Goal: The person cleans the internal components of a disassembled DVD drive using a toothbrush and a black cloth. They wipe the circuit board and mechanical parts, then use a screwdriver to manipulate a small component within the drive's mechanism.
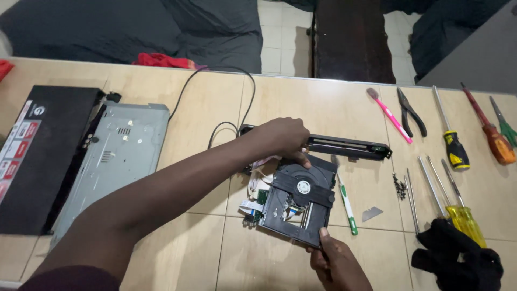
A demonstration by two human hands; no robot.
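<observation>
The left hand (283, 137) is pressing down on the far side of the black disc drive (298, 196), keeping it steady, while the right hand (333, 258) is pinching its near edge.

A tan tiled table (301, 108) carries everything. At nine o'clock lie a black cover (37, 156) and a grey metal chassis (116, 161). In the centre sits a black disc drive (299, 196), with a long black faceplate (344, 146) just beyond it. At three o'clock lie screwdrivers (455, 148), pliers (412, 114) and a black glove (458, 258).
</observation>
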